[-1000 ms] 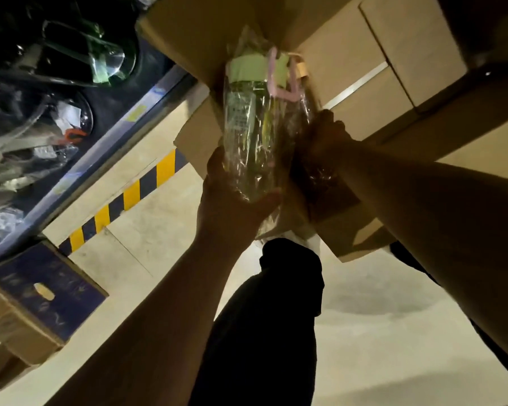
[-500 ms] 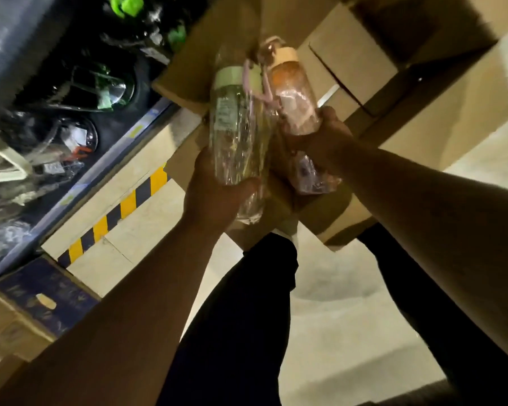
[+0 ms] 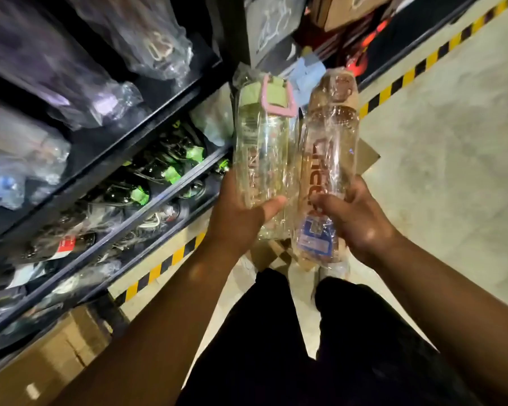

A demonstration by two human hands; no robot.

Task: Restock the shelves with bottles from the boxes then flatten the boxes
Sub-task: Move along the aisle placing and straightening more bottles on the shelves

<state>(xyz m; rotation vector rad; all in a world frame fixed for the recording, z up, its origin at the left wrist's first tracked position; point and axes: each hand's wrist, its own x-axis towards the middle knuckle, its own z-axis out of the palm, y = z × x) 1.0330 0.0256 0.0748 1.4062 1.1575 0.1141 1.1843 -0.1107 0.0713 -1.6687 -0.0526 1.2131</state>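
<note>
My left hand (image 3: 237, 216) grips the lower part of a clear bottle with a green lid and pink strap (image 3: 261, 153), wrapped in plastic film. Right beside it, my right hand (image 3: 355, 218) grips an orange-tinted bottle (image 3: 330, 148) with red lettering and a blue label near its base, also in film. Both bottles are held upright side by side above the floor, close to the dark shelves (image 3: 109, 148) on the left. A cardboard box (image 3: 367, 158) shows in part behind and below the bottles.
The shelves hold several wrapped bottles, some with green lids (image 3: 170, 174). A yellow-black hazard stripe (image 3: 162, 268) runs along the shelf foot. Another cardboard box (image 3: 50, 358) lies at lower left. Pale floor (image 3: 440, 171) spreads to the right; my dark trouser legs are below.
Both hands have lifted the two bottles away from the box, and my view has swung toward the shelves. The box now lies mostly hidden behind the bottles.
</note>
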